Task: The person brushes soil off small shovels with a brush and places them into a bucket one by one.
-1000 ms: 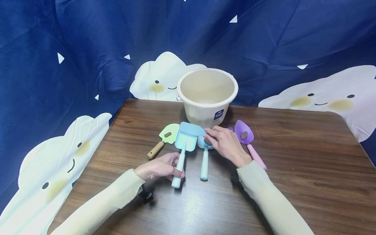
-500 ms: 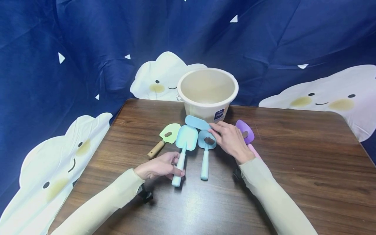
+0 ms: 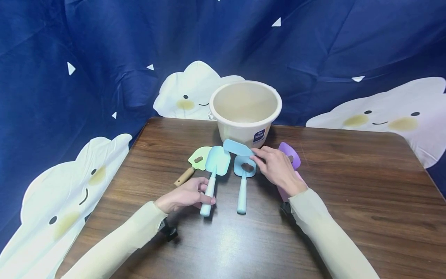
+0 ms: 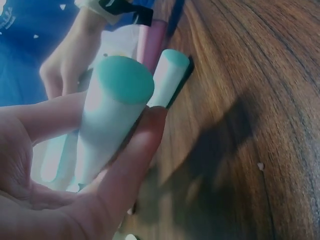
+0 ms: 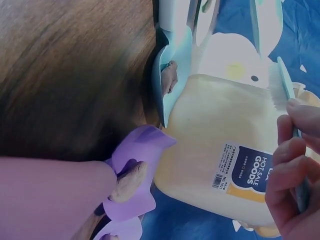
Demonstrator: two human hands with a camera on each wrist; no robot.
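Observation:
My left hand [image 3: 184,192] holds the pale handle of a light blue shovel [image 3: 217,161], whose blade is raised over the table. In the left wrist view, thumb and fingers wrap round that handle [image 4: 112,115]. With thumb and fingers, my right hand [image 3: 278,167] pinches a flat light blue scraper-like piece [image 3: 237,147], close to the shovel's blade and in front of the bucket. Between the hands a second blue shovel [image 3: 242,195] lies on the table, bearing a brown lump [image 3: 247,167]. No lump shows on the held shovel.
A cream bucket [image 3: 240,133] stands at the back. Left lies a green shovel [image 3: 199,152] with a wooden handle and a brown lump. A purple shovel [image 3: 289,150] with a lump lies partly hidden by my right hand; more purple [image 5: 122,229] shows beside it. Blue curtain hangs behind.
The scraper-like piece has moved from over the held shovel's blade to up and right of it. My left hand has shifted slightly left and up with the shovel; both grips stay.

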